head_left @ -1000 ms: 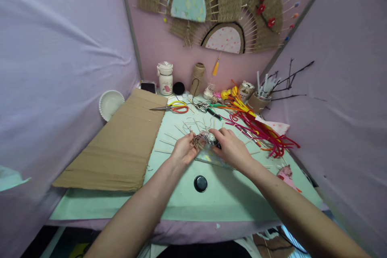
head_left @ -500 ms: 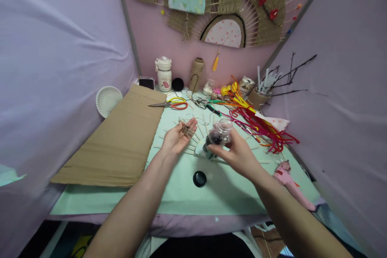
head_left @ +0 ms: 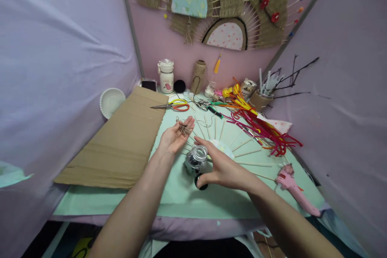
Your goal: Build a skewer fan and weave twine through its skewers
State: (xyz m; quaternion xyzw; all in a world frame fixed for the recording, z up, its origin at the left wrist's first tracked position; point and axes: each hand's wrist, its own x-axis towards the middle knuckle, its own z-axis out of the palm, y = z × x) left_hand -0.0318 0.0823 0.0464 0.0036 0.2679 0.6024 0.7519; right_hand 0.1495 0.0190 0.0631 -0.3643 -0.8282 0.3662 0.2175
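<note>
My left hand [head_left: 177,135] is palm up with a small tangle of thin brown strands [head_left: 183,128] resting across the fingers. Its exact kind is too small to make out. My right hand [head_left: 222,165] curves beside a small clear glass jar [head_left: 196,159] that stands uncapped on the table with something dark inside. Index finger and thumb are spread apart, the thumb over a round black lid [head_left: 203,185] in front of the jar. Behind the hands, thin sticks [head_left: 215,129] fan out around a pale half-round piece [head_left: 222,147].
A cardboard sheet [head_left: 121,141] covers the left side. Scissors [head_left: 175,106], a twine spool [head_left: 198,76] and a white bottle [head_left: 166,76] are toward the back. Coloured pipe cleaners [head_left: 256,123] and a pink glue gun [head_left: 292,185] lie on the right.
My right hand has brought the jar left and toward me, setting it upright beside the lid, and its fingers have spread. My left hand still holds the strands in nearly the same spot.
</note>
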